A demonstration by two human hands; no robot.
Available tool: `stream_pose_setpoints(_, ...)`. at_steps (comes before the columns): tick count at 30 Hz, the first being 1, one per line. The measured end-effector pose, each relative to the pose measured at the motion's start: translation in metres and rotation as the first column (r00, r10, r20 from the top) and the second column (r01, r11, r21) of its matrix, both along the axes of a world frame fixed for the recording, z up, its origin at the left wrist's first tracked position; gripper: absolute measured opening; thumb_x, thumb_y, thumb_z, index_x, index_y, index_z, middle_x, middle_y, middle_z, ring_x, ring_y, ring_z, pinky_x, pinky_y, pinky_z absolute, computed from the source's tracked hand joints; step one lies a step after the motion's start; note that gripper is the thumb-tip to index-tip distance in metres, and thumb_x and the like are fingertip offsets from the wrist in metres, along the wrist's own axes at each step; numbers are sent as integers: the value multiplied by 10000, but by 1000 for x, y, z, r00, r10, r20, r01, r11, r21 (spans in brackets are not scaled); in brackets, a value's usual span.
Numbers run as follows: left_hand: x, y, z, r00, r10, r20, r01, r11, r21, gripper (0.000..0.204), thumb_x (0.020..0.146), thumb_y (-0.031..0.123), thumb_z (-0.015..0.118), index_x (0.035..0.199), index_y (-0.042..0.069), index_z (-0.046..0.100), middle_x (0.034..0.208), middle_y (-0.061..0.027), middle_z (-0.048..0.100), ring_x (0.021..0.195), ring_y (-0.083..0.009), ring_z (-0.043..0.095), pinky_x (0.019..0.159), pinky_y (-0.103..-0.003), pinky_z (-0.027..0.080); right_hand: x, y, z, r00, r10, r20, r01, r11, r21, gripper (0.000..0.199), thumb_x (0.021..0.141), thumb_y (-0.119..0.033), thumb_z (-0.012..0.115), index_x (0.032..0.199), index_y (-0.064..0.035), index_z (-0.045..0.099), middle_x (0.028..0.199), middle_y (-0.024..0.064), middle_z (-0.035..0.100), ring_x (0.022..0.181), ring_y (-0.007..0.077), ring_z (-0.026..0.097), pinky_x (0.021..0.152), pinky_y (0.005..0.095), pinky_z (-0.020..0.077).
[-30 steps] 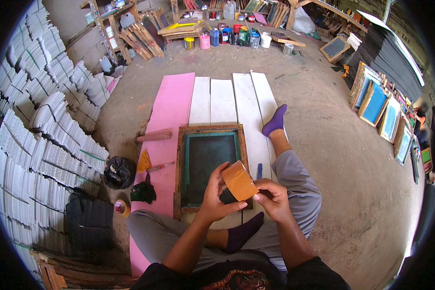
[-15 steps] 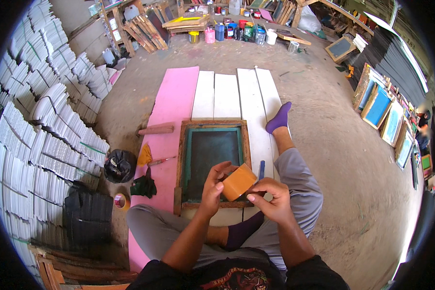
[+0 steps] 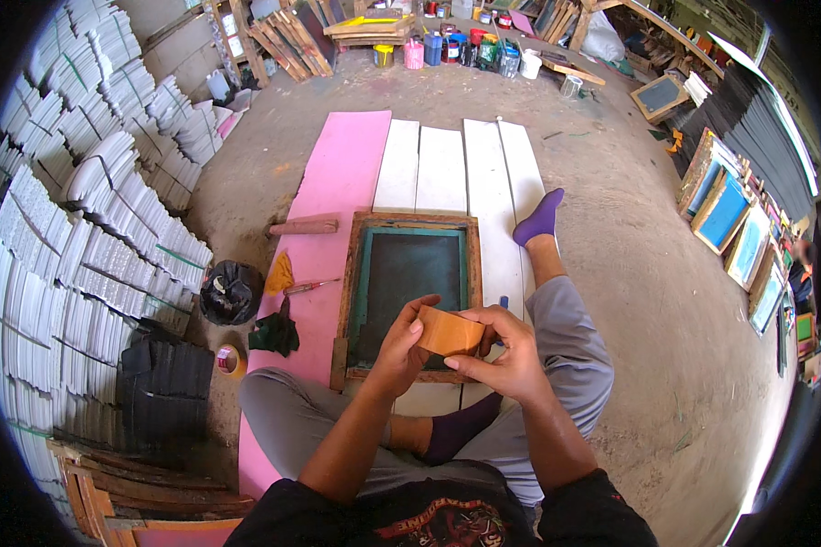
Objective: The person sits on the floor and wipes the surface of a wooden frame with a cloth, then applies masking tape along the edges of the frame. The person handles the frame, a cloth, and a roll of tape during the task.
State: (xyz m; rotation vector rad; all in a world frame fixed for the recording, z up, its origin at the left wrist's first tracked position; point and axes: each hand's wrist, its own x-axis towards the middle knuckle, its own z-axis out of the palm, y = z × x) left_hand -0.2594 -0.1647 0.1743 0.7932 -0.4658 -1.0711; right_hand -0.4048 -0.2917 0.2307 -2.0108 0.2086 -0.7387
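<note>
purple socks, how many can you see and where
2: a bright purple sock on the right leg, by the right edge of the white boards, and a darker purple sock on the left leg, below the wooden frame. Others could be hidden.

brown roll [image 3: 449, 334] partly behind fingers [image 3: 499, 321]

- I saw bare, scuffed concrete floor [image 3: 648, 365] at three o'clock.
- Pale block wall [image 3: 169, 50] stood between ten and eleven.
- I made out a timber rack [image 3: 252, 56] at eleven, a wooden post [image 3: 581, 29] at one.
- Bright white light [image 3: 753, 497] edged my view at four.
</note>
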Motion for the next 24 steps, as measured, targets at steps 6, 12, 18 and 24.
stream_pose_setpoints(6,2,-2,5,998,3,-59,2,997,83,564,1011,423,496,1408,25,453,1265,-128,580,1201,-259,586,1045,-423,475,2,13,-12,999,-44,2,44,987,157,544,739,-65,882,1207,5,614,986,36,665,733,64,596,609,211,461)
stream_pose_setpoints(12,7,-6,9,1000,-18,23,17,997,70,517,1038,346,482,1418,0,427,1240,-121,588,1174,-216,606,1009,-346,487,-3,13,-1,990,20,-141,21,958,286,432,789,-54,831,1159,4,617,931,17,662,704,38,586,607,194,462)
stream_pose_setpoints(18,7,-7,9,991,11,133,-26,993,114,509,1020,340,538,1404,16,461,1191,-92,584,1111,-166,597,947,-305,493,1,14,-4,983,47,-177,17,938,346,326,806,-39,793,1086,4,632,887,10,665,713,34,601,619,192,470)
stream_pose_setpoints(24,9,-7,9,983,-3,182,-24,989,145,478,1023,335,545,1376,16,497,1159,-62,570,1072,-139,586,908,-288,491,-1,14,-11,976,60,-209,25,923,383,238,815,-1,738,1031,3,638,895,26,670,749,57,618,648,217,491)
